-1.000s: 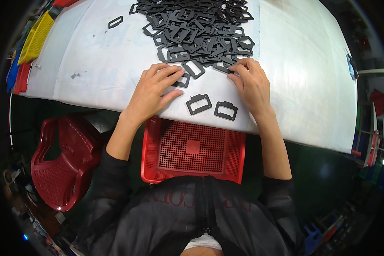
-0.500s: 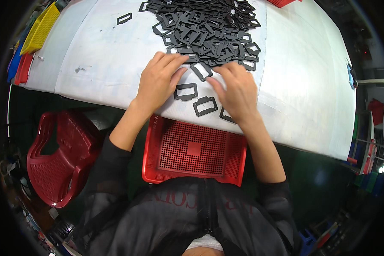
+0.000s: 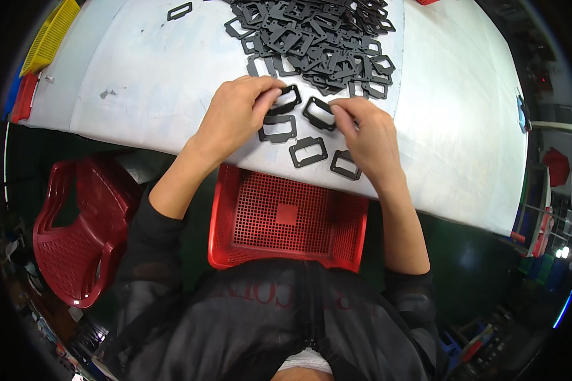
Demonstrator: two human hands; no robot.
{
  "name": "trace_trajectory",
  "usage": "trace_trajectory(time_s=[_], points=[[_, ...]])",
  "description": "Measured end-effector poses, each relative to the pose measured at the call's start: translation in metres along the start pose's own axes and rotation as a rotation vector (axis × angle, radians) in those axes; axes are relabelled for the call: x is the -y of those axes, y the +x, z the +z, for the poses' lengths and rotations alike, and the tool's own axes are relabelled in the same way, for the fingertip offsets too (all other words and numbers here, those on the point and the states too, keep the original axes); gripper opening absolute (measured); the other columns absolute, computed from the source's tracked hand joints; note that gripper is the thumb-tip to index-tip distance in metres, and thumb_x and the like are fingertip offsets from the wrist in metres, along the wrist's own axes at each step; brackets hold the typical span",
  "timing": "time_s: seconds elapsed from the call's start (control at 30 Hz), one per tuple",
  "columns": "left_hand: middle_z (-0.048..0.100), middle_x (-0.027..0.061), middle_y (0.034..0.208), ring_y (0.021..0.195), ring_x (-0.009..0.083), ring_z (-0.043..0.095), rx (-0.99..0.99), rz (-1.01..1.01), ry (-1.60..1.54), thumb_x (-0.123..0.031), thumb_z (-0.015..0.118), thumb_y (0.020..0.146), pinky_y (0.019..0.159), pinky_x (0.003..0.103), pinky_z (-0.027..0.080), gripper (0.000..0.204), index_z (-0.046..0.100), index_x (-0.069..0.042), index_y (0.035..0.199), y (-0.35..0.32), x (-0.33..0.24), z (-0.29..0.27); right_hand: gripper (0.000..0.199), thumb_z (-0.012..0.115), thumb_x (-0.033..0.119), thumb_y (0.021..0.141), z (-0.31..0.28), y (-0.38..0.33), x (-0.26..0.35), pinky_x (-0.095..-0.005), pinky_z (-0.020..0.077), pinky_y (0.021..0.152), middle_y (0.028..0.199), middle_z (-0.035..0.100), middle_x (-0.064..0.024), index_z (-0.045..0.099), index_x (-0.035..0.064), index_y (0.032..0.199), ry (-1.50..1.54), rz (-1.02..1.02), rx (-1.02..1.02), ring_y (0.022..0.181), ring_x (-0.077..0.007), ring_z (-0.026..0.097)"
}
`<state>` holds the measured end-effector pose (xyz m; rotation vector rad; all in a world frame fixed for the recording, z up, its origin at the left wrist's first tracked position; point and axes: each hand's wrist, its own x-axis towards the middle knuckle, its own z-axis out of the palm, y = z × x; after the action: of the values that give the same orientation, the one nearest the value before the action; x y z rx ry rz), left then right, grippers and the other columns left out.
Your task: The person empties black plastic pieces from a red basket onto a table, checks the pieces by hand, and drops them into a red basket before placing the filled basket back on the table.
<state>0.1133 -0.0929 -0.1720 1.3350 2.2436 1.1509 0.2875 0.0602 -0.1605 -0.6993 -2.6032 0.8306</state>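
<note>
A red perforated plastic basket (image 3: 287,214) sits below the edge of a white-covered table (image 3: 451,133), where three black rectangular frames (image 3: 307,142) lie. Beyond, the left hand (image 3: 238,114) and right hand (image 3: 370,136) each pinch one similar frame (image 3: 316,122) (both tilted), near a heaped black pile (image 3: 318,44).

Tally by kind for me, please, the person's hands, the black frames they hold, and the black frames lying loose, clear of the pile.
Hands: 2
Held black frames: 2
Loose black frames: 4
Total: 8
</note>
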Motion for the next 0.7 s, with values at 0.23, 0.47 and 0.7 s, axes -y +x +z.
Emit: trace_trajectory(time_s=[0.23,0.47,0.7], points=[[0.06,0.0089,0.087,0.082,0.0255,0.058,-0.112,0.264,0.129,-0.005,0.068,0.081,0.072,0.034,0.048,0.02,0.069,-0.004,0.101,-0.013,-0.004,0.017,0.029,0.073,0.018,0.081,0.01,-0.028,-0.014,-0.0368,0.041,0.082,0.104,0.059,-0.006,0.07,0.0085,0.108,-0.102,-0.104,-0.223,0.096,-0.0255,0.052],[0.059,0.0099,0.081,0.076,0.0266,0.059,0.234,0.167,0.043,-0.006,0.067,0.082,0.068,0.034,0.047,0.018,0.068,-0.004,0.1,-0.059,-0.023,-0.001,0.022,0.074,0.017,0.078,0.008,-0.082,0.007,-0.0376,0.0395,0.08,0.096,0.059,-0.0048,0.07,0.0105,0.099,0.001,-0.162,-0.035,0.091,-0.0249,0.053],[0.067,0.0097,0.103,0.096,0.0262,0.061,-0.074,0.381,0.198,-0.009,0.067,0.083,0.079,0.035,0.049,0.021,0.069,-0.005,0.104,0.005,-0.029,0.001,0.03,0.075,0.019,0.076,-0.005,-0.009,-0.004,-0.0388,0.0445,0.079,0.101,0.062,-0.004,0.067,0.008,0.104,-0.014,-0.307,-0.125,0.09,-0.024,0.057]])
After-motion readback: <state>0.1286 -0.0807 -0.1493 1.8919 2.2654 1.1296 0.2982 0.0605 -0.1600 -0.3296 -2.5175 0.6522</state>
